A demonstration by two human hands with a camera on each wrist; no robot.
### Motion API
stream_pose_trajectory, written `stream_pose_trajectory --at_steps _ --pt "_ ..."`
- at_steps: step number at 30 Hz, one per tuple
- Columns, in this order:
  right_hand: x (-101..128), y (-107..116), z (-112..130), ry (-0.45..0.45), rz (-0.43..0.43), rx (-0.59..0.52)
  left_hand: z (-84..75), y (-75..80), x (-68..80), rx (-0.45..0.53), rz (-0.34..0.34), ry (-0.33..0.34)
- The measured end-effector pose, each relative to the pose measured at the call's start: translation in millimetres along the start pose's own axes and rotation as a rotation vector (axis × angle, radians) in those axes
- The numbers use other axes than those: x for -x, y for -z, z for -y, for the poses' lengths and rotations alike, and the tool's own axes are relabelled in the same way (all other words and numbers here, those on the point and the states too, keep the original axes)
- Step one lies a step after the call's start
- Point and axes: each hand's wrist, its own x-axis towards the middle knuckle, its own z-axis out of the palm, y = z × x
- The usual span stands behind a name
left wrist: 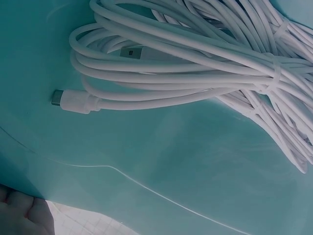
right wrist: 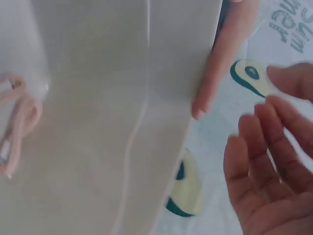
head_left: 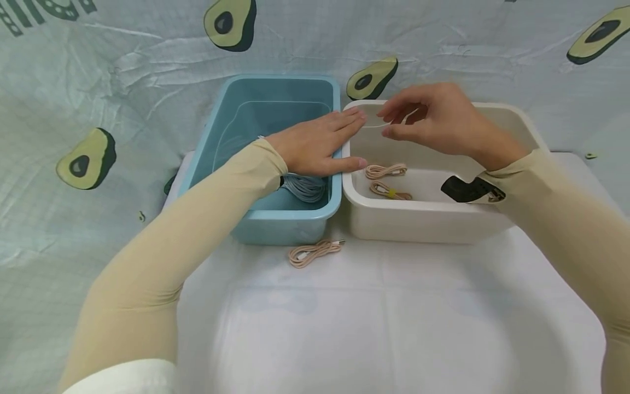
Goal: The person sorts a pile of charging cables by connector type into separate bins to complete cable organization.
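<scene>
While the left hand [head_left: 315, 146] lies flat with straight fingers across the meeting rims of the blue plastic tub [head_left: 236, 120] and the white plastic tub [head_left: 512, 117], the right hand [head_left: 433, 123] hovers over the white one, fingers loosely curled, gripping nothing. White coiled cables [left wrist: 205, 54] sit in the blue tub; two pink bundled cables [head_left: 386, 171] lie in the white; another pink cable [head_left: 315, 251] lies on the white tablecloth [head_left: 384, 317].

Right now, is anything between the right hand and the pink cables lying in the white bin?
Nothing visible blocks it. The right hand hovers open above the white bin, and the two pink cables lie uncovered on its floor below. The left hand rests flat across the blue bin rim, off to the side.
</scene>
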Motion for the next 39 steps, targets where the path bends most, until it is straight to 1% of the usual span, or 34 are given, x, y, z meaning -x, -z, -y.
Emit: stream_pose_trajectory --at_steps 3,5,7,9,14,16,19,25,31,36,39 --pt "2.8 0.7 8.2 0.023 -0.007 0.006 2.2 -1.3 0.0 0.000 0.005 0.007" --pt "5.2 1.9 12.7 0.035 -0.020 -0.008 3.2 -1.9 0.2 0.003 0.011 0.009" --pt "9.0 2.4 19.1 0.068 -0.036 -0.031 3.8 -1.9 0.9 0.003 0.018 0.012" --pt "14.1 1.7 26.6 0.124 -0.034 -0.058 4.3 -1.7 1.6 0.001 0.021 0.015" --pt "28.6 -6.8 44.9 0.288 0.006 -0.111 5.7 -1.8 2.4 -0.002 0.017 0.015" --pt "34.3 -11.7 51.3 0.332 0.016 -0.133 6.8 -2.1 2.7 -0.004 0.015 0.009" --pt "41.4 -20.4 59.6 0.404 0.005 -0.158 9.1 -3.0 3.1 -0.015 0.008 -0.004" --pt "53.1 -40.1 69.1 0.521 -0.008 -0.233 10.7 -3.8 2.4 -0.012 -0.004 -0.020" --pt "65.2 -58.4 75.0 0.587 0.031 -0.285 8.5 -2.2 1.9 -0.006 -0.004 -0.013" --pt "76.3 -76.2 76.9 0.600 0.070 -0.331 4.8 -1.0 1.2 -0.009 -0.009 -0.011" --pt "82.7 -88.3 76.1 0.590 0.091 -0.319 2.4 -0.8 0.7 -0.012 -0.013 -0.017"
